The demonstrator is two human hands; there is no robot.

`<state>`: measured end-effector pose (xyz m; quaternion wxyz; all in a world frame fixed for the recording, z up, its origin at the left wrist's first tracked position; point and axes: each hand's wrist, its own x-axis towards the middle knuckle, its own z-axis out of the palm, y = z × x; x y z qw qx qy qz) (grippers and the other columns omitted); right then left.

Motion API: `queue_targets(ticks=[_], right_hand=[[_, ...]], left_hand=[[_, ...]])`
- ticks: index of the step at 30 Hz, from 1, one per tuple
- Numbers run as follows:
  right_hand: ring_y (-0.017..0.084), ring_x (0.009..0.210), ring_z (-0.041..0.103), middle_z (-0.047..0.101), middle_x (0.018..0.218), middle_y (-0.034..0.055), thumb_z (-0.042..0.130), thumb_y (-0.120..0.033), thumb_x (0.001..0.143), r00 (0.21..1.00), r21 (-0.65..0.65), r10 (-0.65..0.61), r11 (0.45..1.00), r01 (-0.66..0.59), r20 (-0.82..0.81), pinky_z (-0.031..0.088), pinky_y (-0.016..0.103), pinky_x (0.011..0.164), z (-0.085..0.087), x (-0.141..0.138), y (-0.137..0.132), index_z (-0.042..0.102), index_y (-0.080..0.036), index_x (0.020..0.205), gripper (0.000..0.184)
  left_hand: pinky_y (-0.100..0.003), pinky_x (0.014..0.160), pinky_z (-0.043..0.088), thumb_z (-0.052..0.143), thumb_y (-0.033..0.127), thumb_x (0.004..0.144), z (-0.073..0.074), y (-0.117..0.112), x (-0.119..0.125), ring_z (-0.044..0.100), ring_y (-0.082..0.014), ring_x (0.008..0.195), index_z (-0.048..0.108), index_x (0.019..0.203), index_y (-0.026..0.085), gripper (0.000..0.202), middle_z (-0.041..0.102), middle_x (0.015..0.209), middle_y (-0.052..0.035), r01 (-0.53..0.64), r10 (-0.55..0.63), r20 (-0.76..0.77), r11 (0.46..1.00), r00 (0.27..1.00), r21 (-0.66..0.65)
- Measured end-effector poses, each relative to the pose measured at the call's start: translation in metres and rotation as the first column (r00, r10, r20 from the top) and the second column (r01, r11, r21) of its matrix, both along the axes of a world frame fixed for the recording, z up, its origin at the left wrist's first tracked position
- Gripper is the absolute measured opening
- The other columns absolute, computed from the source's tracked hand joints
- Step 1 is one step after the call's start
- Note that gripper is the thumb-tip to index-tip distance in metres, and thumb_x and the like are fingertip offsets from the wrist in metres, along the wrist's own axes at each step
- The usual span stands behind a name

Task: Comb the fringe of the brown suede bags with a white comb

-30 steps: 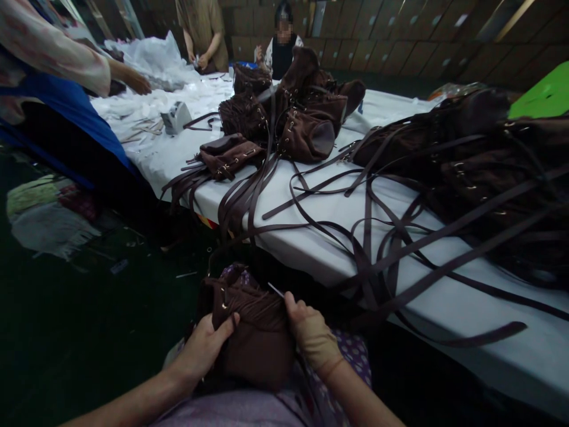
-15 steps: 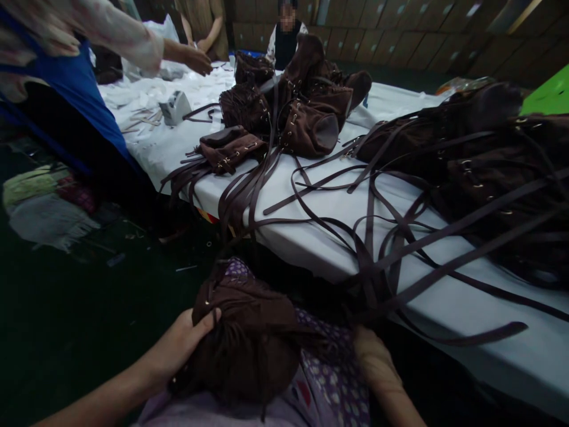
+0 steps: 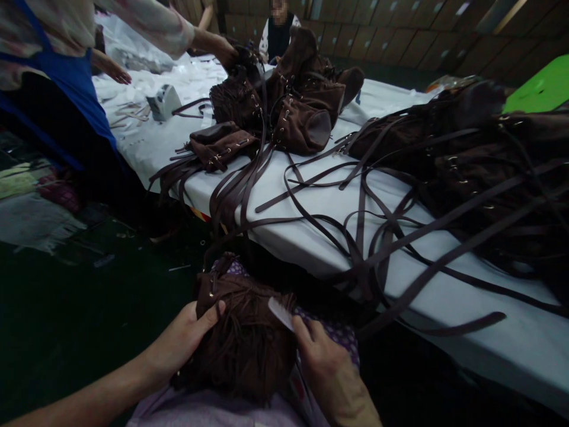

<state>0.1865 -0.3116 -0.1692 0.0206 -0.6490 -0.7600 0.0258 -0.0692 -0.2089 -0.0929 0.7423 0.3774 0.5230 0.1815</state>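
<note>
On my lap rests a brown fringed bag (image 3: pixel 244 338) with small metal eyelets. My left hand (image 3: pixel 191 332) grips its left side, thumb on top and the fingers hidden behind it. A pale comb (image 3: pixel 281 313) juts from the closed fingers of my right hand (image 3: pixel 322 359), its end over the upper right of the bag's fringe. Under the bag shows a purple patterned cloth (image 3: pixel 344 341).
A white-covered table (image 3: pixel 284 237) stands ahead, bearing a pile of brown bags (image 3: pixel 304 121) and more bags (image 3: pixel 480 160) at right. Long dark straps (image 3: pixel 400 237) trail over its edge. At left, a co-worker in a blue apron (image 3: pixel 75 77) reaches to the pile.
My right hand has come up from the bag's right side onto its fringe, and the comb now shows. The co-worker's arm has reached right to the bag pile. The view has shifted slightly.
</note>
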Motion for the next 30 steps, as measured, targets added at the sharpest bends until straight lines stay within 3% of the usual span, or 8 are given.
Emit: queue_targets(ticks=[4,12,17,20,24,27,28,30], right_hand=[[0.016,0.063,0.068,0.067,0.082,0.0067,0.042,0.004,0.082,0.96,-0.327,-0.168,0.915,0.235,0.222,0.044,0.019,0.05,-0.048,0.008,0.016,0.054,-0.022,0.126,0.053],[0.016,0.067,0.068,0.065,0.081,0.0072,0.047,-0.003,0.086,0.929,-0.24,-0.266,0.914,0.328,0.257,0.045,0.021,0.054,-0.079,0.022,0.048,0.05,-0.022,0.127,0.046],[0.017,0.068,0.066,0.064,0.084,0.0069,0.043,-0.002,0.087,0.937,-0.164,-0.234,0.945,0.282,0.26,0.044,0.023,0.052,-0.055,0.028,0.058,0.049,-0.021,0.129,0.046],[0.015,0.071,0.063,0.062,0.086,0.0057,0.043,-0.002,0.088,0.972,-0.01,-0.077,0.997,0.081,0.22,0.046,0.023,0.058,-0.024,0.018,0.061,0.046,-0.02,0.131,0.047],[0.017,0.072,0.06,0.063,0.093,0.0114,0.042,-0.005,0.089,0.974,0.29,0.097,0.945,-0.155,0.203,0.047,0.024,0.062,0.019,-0.008,0.069,0.044,-0.012,0.133,0.044],[0.017,0.072,0.059,0.064,0.101,0.0149,0.041,-0.009,0.09,0.958,0.372,0.176,0.894,-0.251,0.225,0.046,0.025,0.062,0.041,-0.024,0.078,0.043,-0.011,0.134,0.044],[0.017,0.072,0.059,0.064,0.104,0.0151,0.041,-0.01,0.09,0.952,0.367,0.193,0.89,-0.271,0.237,0.046,0.026,0.063,0.046,-0.027,0.081,0.043,-0.013,0.135,0.045],[0.017,0.074,0.059,0.064,0.107,0.0146,0.042,-0.012,0.09,0.941,0.308,0.214,0.906,-0.291,0.261,0.046,0.026,0.064,0.052,-0.028,0.085,0.043,-0.016,0.136,0.046]], left_hand=[[-0.031,0.085,0.052,0.06,0.058,0.08,-0.002,-0.008,-0.011,0.065,-0.027,0.099,0.065,0.118,0.017,0.056,0.07,0.112,-0.008,0.044,-0.036,-0.133,0.997,0.99,0.058],[-0.032,0.093,0.048,0.055,0.06,0.082,-0.016,-0.014,-0.019,0.061,-0.0267,0.108,0.063,0.12,0.021,0.055,0.067,0.119,-0.0056,0.08,-0.066,-0.18,0.994,0.981,0.071],[-0.036,0.088,0.05,0.05,0.063,0.082,-0.071,0.011,-0.052,0.064,-0.0294,0.101,0.066,0.11,0.015,0.058,0.071,0.106,-0.0091,0.298,-0.296,-0.227,0.954,0.928,-0.027],[-0.04,0.093,0.047,0.058,0.052,0.078,-0.1,0.039,-0.076,0.06,-0.0323,0.11,0.061,0.118,0.014,0.056,0.068,0.114,-0.0123,0.555,-0.463,-0.461,0.828,0.757,0.079],[-0.057,0.104,0.031,0.072,0.023,0.06,-0.08,0.074,-0.067,0.038,-0.0452,0.13,0.03,0.146,0.011,0.097,0.035,0.146,-0.0262,0.763,-0.212,-0.869,0.598,0.447,0.247],[-0.048,0.113,0.021,0.07,0.023,0.065,-0.049,0.08,-0.025,0.023,-0.0362,0.14,0.025,0.149,0.018,0.095,0.021,0.155,-0.017,0.77,-0.353,-0.689,0.383,0.632,0.51],[-0.043,0.113,0.025,0.067,0.029,0.071,-0.042,0.077,-0.01,0.031,-0.0314,0.137,0.03,0.146,0.018,0.085,0.032,0.151,-0.0143,0.715,-0.502,-0.519,0.376,0.692,0.589],[-0.035,0.101,0.04,0.054,0.041,0.085,-0.038,0.063,0.017,0.053,-0.025,0.114,0.052,0.128,0.016,0.05,0.059,0.124,-0.0114,0.597,-0.637,-0.204,0.493,0.743,0.632]])
